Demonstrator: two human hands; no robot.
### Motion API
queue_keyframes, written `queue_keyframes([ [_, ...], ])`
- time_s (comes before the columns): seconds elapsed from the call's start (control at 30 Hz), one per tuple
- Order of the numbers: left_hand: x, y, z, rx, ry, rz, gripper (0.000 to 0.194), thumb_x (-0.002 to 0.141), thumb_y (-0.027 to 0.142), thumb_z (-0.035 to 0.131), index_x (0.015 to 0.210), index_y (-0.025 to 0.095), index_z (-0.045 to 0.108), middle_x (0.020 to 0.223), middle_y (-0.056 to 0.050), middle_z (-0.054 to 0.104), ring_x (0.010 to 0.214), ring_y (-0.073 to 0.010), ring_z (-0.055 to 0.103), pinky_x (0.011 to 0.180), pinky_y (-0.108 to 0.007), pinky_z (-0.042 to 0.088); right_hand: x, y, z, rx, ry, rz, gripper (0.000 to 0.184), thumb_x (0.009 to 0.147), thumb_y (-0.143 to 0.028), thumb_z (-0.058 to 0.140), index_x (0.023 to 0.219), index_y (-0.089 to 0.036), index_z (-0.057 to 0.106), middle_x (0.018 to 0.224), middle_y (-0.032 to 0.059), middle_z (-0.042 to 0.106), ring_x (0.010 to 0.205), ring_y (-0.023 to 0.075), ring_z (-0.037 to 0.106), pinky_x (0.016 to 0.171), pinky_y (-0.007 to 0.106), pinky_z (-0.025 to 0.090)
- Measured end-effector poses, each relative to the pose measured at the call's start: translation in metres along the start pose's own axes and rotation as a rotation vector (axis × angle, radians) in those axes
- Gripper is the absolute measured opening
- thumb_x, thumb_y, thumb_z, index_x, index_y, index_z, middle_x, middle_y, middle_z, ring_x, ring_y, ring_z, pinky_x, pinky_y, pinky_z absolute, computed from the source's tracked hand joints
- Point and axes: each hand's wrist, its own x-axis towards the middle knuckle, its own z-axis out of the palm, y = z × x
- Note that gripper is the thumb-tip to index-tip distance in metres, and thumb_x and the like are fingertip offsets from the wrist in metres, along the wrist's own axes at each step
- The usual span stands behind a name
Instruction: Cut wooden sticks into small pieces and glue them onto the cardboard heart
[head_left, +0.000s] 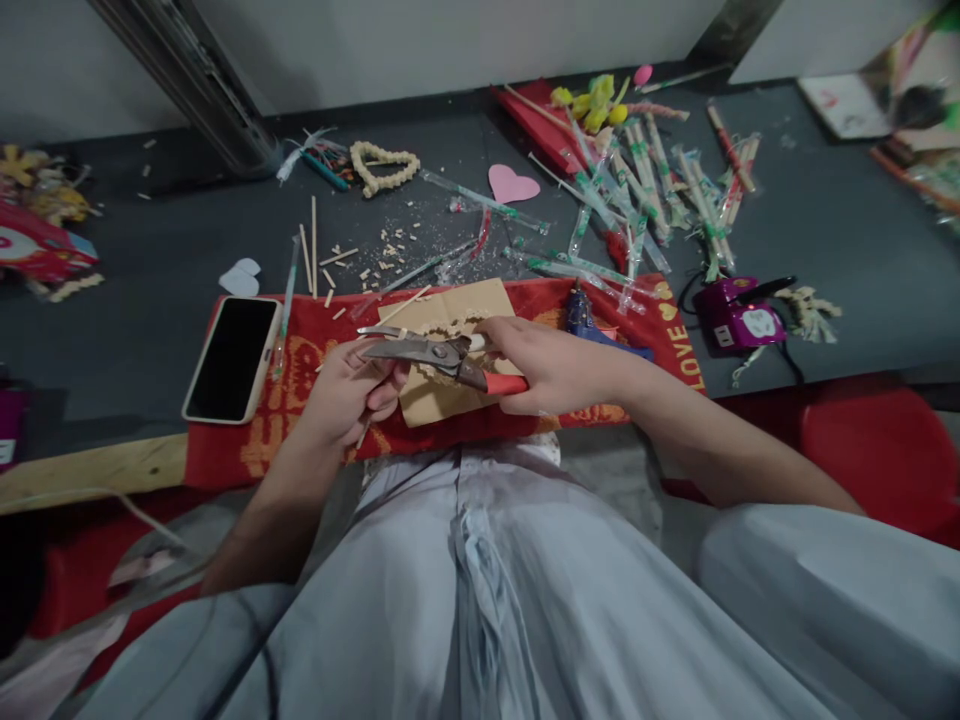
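Note:
My right hand grips a pair of pruning shears with red handles, its blades apart and pointing left. My left hand is closed just beside the blades, its fingers pinched on a thin wooden stick, whose end shows below them; the rest is mostly hidden. Under the shears lies a tan cardboard square with a ring of small wooden bits on it, partly covered by my right hand. The cardboard rests on a red towel with orange patterns and yellow lettering.
A phone lies left on the towel. A blue glue gun is to the right, near a purple device. Farther back are cut wooden pieces, a bead-like heart frame, a pink paper heart and wrapped chopsticks.

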Motion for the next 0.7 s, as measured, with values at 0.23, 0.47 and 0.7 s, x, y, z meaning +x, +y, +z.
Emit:
queue_keyframes([
  [0.23, 0.003, 0.000, -0.001, 0.001, 0.017, -0.009, 0.026, 0.056, 0.027, 0.076, 0.054, 0.015, 0.053, 0.051, 0.003, 0.047, 0.033, 0.0012, 0.024, 0.030, -0.015, 0.015, 0.001, -0.015, 0.002, -0.091, -0.041, 0.133, 0.041, 0.070, -0.034, 0.052, 0.104, -0.011, 0.047, 0.095, 0.0160, 0.062, 0.078, 0.0264, 0.059, 0.063, 0.032, 0.040],
  [0.47, 0.008, -0.008, -0.004, 0.213, 0.079, 0.071, 0.026, 0.071, 0.040, 0.063, 0.064, 0.018, 0.051, 0.051, 0.004, 0.042, 0.035, -0.0030, 0.024, 0.033, -0.019, 0.017, 0.000, -0.029, 0.013, -0.159, -0.034, 0.290, 0.040, 0.071, -0.035, 0.050, 0.103, -0.012, 0.048, 0.092, 0.0173, 0.066, 0.077, 0.0303, 0.063, 0.057, 0.031, 0.036],
  [0.7, 0.009, -0.028, -0.005, 1.204, 0.431, 0.480, 0.013, 0.079, 0.026, 0.048, 0.069, 0.019, 0.053, 0.062, -0.003, 0.054, 0.059, -0.0148, 0.052, 0.054, -0.026, 0.033, 0.006, -0.022, 0.016, -0.101, 0.001, 0.325, 0.035, 0.073, -0.037, 0.050, 0.098, -0.014, 0.049, 0.094, 0.0166, 0.067, 0.078, 0.0293, 0.063, 0.058, 0.030, 0.036],
])
